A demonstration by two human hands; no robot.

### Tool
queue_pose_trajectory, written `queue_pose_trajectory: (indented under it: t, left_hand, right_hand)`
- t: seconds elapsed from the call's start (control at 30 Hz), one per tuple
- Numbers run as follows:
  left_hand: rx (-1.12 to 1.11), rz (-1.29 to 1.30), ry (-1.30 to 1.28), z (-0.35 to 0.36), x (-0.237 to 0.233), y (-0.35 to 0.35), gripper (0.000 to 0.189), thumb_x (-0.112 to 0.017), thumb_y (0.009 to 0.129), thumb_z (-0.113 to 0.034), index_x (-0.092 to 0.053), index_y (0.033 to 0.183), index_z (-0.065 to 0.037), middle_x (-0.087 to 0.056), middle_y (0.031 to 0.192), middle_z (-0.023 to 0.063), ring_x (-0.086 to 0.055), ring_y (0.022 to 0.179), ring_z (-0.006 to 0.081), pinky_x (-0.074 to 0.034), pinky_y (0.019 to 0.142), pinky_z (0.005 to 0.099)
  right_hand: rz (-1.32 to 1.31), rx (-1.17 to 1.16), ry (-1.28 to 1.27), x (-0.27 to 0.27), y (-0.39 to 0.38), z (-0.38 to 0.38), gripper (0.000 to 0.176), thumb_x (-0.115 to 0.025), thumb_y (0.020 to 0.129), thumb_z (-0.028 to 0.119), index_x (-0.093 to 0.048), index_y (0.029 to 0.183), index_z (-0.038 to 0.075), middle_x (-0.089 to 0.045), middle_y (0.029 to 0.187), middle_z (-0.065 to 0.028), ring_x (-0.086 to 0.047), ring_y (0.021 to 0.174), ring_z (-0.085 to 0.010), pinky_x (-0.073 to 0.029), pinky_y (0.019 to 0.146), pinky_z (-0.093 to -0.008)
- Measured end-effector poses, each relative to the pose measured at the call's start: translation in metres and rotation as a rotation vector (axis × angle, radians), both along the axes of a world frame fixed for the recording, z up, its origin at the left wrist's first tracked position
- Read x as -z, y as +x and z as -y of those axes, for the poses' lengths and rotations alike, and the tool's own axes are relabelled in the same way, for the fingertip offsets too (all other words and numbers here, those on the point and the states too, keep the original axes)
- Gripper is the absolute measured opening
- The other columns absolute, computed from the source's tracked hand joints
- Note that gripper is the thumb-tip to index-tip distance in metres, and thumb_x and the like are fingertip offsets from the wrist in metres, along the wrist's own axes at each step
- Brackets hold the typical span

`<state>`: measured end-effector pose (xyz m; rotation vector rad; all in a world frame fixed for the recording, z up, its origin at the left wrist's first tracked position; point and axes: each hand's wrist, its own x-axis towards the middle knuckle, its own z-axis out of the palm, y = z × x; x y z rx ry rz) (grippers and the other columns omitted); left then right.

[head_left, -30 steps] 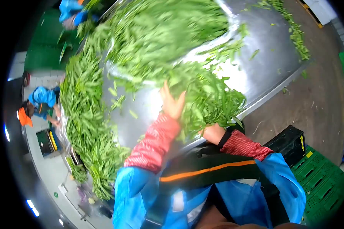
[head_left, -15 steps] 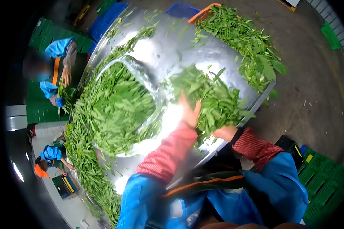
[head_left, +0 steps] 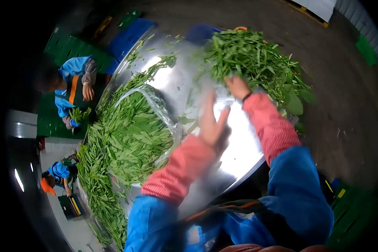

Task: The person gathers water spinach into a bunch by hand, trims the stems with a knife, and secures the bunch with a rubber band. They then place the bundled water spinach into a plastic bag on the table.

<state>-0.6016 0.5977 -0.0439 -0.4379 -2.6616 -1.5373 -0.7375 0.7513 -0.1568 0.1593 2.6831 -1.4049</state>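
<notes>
My left hand (head_left: 213,122), blurred by motion, hovers over the shiny metal table (head_left: 172,86) with its thumb and fingers apart and nothing in it. At the near edge of a large heap of leafy greens (head_left: 252,54) is my right hand (head_left: 238,87); its fingertips are blurred against the leaves, so its grip cannot be made out. A clear plastic bag (head_left: 155,103) lies open to the left of my left hand, filled with green leaves (head_left: 134,130).
More greens (head_left: 98,185) line the table's left side. Across the table a co-worker (head_left: 73,88) holds a small bunch; another person in an orange cap (head_left: 47,186) is farther off. Blue crates (head_left: 132,40) stand behind, green crates (head_left: 353,214) at the lower right.
My right hand has moved up and away from the near table edge to the far heap. The greens that were between my hands now lie up against that heap, and my left hand is clear of them.
</notes>
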Motion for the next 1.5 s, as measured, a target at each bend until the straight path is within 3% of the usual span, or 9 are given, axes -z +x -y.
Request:
queue_pose_trajectory:
  t: [0.07,0.13,0.23,0.43,0.57,0.67,0.9,1.17,1.5]
  left_hand:
    - [-0.013,0.158,0.050,0.018,-0.021,0.054,0.056,-0.059,0.089,-0.016,-0.038,0.140,-0.002,-0.056,0.123,0.0200,-0.055,0.112,0.0252,-0.042,0.096,0.0336]
    - [0.084,0.422,0.077,0.054,-0.031,0.094,0.031,-0.054,0.093,-0.027,-0.061,0.106,0.001,-0.067,0.097,0.0145,-0.062,0.089,0.0211,-0.046,0.083,0.0326]
    - [-0.100,0.785,0.085,0.107,-0.041,0.146,0.037,-0.047,0.096,-0.031,-0.061,0.080,-0.001,-0.063,0.074,0.0067,-0.056,0.072,0.0152,-0.045,0.072,0.0305]
    - [-0.288,0.454,0.066,0.207,-0.036,0.224,0.037,-0.043,0.097,-0.033,-0.060,0.086,-0.003,-0.055,0.071,0.0097,-0.054,0.069,0.0220,-0.044,0.071,0.0332]
    - [-0.450,0.137,-0.141,0.276,-0.016,0.251,0.032,-0.047,0.093,-0.029,-0.062,0.095,-0.001,-0.059,0.098,0.0179,-0.055,0.095,0.0346,-0.044,0.084,0.0416]
    - [-0.599,-0.026,-0.280,0.338,-0.006,0.267,0.026,-0.057,0.089,-0.021,-0.061,0.104,-0.001,-0.060,0.104,0.0187,-0.055,0.101,0.0364,-0.043,0.090,0.0417]
    - [-0.701,-0.015,-0.355,0.446,0.007,0.310,0.032,-0.060,0.086,-0.024,-0.059,0.109,-0.002,-0.055,0.116,0.0189,-0.048,0.113,0.0369,-0.038,0.098,0.0429]
    - [-0.917,-0.175,-0.210,0.552,0.028,0.301,0.032,-0.064,0.080,-0.016,-0.058,0.108,-0.002,-0.055,0.115,0.0170,-0.046,0.116,0.0361,-0.036,0.101,0.0428]
    - [-0.731,-0.214,0.190,0.521,0.034,0.343,0.024,-0.068,0.079,-0.012,-0.062,0.101,-0.004,-0.062,0.099,0.0142,-0.059,0.094,0.0333,-0.047,0.082,0.0395]
  right_hand:
    - [-0.091,-0.016,-0.009,-0.002,0.058,0.029,0.053,-0.046,0.092,0.051,-0.060,0.089,0.000,-0.063,0.078,-0.0228,-0.060,0.077,-0.0425,-0.046,0.070,-0.0464]
    - [-0.037,-0.069,0.000,-0.036,0.131,0.044,0.042,-0.047,0.094,0.045,-0.057,0.093,0.004,-0.063,0.077,-0.0228,-0.059,0.078,-0.0440,-0.045,0.066,-0.0482]
    - [-0.037,-0.173,0.092,-0.048,0.210,0.056,0.024,-0.056,0.091,0.030,-0.056,0.098,0.007,-0.063,0.077,-0.0205,-0.061,0.074,-0.0419,-0.046,0.061,-0.0482]
    - [-0.285,-0.464,0.454,-0.046,0.300,0.064,0.023,-0.065,0.082,0.018,-0.058,0.100,0.005,-0.059,0.087,-0.0153,-0.057,0.083,-0.0356,-0.045,0.071,-0.0450]
    - [-0.384,-0.553,0.665,-0.076,0.309,0.106,0.028,-0.067,0.077,0.015,-0.058,0.100,0.002,-0.053,0.090,-0.0140,-0.053,0.087,-0.0332,-0.042,0.075,-0.0433]
    - [-0.484,-0.669,0.627,-0.120,0.301,0.175,0.023,-0.067,0.077,0.021,-0.056,0.088,0.003,-0.054,0.088,-0.0154,-0.053,0.085,-0.0336,-0.043,0.072,-0.0451]
    - [-0.700,-0.967,0.403,-0.159,0.296,0.364,0.039,-0.069,0.077,0.021,-0.055,0.109,0.002,-0.057,0.095,-0.0159,-0.053,0.090,-0.0345,-0.042,0.078,-0.0418]
    - [-0.904,-0.915,0.471,-0.172,0.214,0.553,0.050,-0.070,0.077,0.023,-0.051,0.117,0.000,-0.058,0.099,-0.0168,-0.055,0.094,-0.0338,-0.043,0.081,-0.0431]
    - [-0.678,-0.974,1.094,-0.138,0.115,0.701,0.086,-0.078,0.066,0.030,-0.036,0.138,0.010,-0.049,0.121,-0.0151,-0.050,0.114,-0.0314,-0.042,0.094,-0.0471]
